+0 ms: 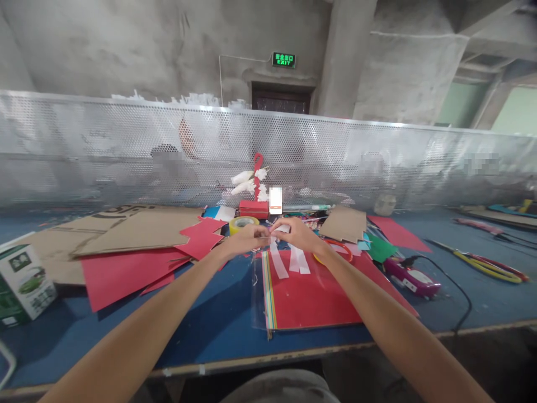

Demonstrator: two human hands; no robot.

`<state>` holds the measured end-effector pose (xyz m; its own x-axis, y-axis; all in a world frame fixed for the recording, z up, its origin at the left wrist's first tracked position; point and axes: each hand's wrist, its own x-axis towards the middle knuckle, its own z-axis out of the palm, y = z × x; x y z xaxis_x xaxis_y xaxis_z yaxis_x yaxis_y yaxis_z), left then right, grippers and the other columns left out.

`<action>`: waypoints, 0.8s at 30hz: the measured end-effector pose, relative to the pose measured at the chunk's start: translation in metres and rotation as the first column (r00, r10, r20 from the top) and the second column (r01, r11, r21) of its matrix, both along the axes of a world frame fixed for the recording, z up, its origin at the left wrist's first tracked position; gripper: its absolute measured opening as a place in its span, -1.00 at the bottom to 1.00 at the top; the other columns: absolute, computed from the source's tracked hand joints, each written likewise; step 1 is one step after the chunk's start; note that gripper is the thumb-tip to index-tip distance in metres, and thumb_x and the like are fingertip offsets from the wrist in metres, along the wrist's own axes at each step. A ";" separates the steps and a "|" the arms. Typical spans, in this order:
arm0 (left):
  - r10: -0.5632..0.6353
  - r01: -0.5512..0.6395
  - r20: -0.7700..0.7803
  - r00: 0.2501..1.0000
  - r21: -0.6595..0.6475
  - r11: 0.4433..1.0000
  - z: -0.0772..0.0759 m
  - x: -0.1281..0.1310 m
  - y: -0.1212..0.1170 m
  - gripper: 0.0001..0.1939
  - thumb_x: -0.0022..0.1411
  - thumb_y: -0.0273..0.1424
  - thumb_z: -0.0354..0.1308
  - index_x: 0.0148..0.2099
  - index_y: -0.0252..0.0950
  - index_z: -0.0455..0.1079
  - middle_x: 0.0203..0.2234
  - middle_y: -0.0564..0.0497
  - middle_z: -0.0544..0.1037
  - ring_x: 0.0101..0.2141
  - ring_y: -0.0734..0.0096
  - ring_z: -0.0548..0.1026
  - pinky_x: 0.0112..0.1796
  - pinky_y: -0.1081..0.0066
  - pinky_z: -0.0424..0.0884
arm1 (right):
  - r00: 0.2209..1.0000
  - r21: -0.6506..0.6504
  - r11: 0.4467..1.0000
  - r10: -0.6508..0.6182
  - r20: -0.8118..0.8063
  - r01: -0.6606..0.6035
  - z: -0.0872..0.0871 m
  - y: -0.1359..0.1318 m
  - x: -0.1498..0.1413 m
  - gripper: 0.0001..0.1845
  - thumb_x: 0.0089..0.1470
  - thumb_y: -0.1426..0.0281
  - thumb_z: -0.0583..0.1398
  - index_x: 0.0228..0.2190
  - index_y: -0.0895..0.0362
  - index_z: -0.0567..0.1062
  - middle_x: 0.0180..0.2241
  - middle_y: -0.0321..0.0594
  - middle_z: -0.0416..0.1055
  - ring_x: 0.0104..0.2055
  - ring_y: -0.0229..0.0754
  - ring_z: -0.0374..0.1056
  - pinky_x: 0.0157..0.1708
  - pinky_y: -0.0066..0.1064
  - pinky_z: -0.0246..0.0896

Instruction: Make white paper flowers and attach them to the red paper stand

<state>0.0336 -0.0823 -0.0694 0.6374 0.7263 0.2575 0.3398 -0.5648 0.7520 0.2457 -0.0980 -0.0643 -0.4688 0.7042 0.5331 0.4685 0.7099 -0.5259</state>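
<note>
Red cardstock (319, 305) under white strips (279, 262), near left hand (253, 237) and right hand (298, 233), fingertips together; cannot tell whether grasping anything; yellow tape roll (244, 222) beside left hand.

white strips (278, 259) | narrow, slanted | over red sheet (319, 305) | possibly held

Desk (210, 319): blue, tan front edge. Paper stack (319, 305) near that edge: red, multicolour stripes along left side. Strips (279, 261) over it: white. Tape roll (233, 227): yellow. Cardboard (134, 229), left side: brown, black print. Carton (31, 285), left edge: green/white. Hand tool (466, 258), right side: yellow/red handles.
</note>
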 end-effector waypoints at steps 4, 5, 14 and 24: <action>-0.025 0.026 0.044 0.999 -0.024 0.999 -0.001 0.001 0.002 -0.86 0.05 -0.33 0.19 -0.34 -0.30 0.39 -0.54 0.13 0.38 -0.51 0.54 0.31 -0.45 0.51 0.22 | 0.998 -0.023 1.000 0.014 -0.066 -0.016 -0.005 0.005 0.001 -0.72 0.11 0.21 0.19 -0.32 0.17 0.54 -0.37 -0.17 0.52 -0.38 -0.20 0.39 -0.33 -0.42 0.26; -0.030 0.031 0.054 0.998 -0.027 0.999 -0.002 0.002 0.001 -0.85 0.05 -0.33 0.20 -0.33 -0.30 0.39 -0.54 0.13 0.39 -0.51 0.55 0.31 -0.45 0.51 0.22 | 0.997 -0.028 0.999 0.015 -0.074 -0.017 -0.006 0.006 0.001 -0.72 0.10 0.20 0.20 -0.34 0.18 0.53 -0.40 -0.18 0.51 -0.40 -0.21 0.39 -0.35 -0.42 0.26; -0.019 0.017 0.115 0.993 0.015 1.000 0.001 0.006 -0.001 -0.87 0.08 -0.35 0.20 -0.31 -0.28 0.38 -0.51 0.11 0.44 -0.48 0.51 0.38 -0.41 0.48 0.28 | 0.980 -0.114 0.992 0.024 -0.197 -0.047 -0.005 0.008 0.003 -0.72 0.07 0.18 0.22 -0.39 0.17 0.47 -0.48 -0.23 0.47 -0.48 -0.25 0.35 -0.45 -0.47 0.24; -0.054 0.041 0.164 0.985 0.080 0.996 0.005 0.006 -0.011 -0.81 0.13 -0.37 0.20 -0.19 -0.25 0.32 -0.46 0.09 0.45 -0.44 0.49 0.41 -0.38 0.46 0.30 | 0.975 -0.147 0.988 0.002 -0.220 -0.035 -0.006 0.008 0.003 -0.71 0.09 0.18 0.20 -0.41 0.17 0.44 -0.54 -0.29 0.37 -0.53 -0.29 0.26 -0.52 -0.49 0.18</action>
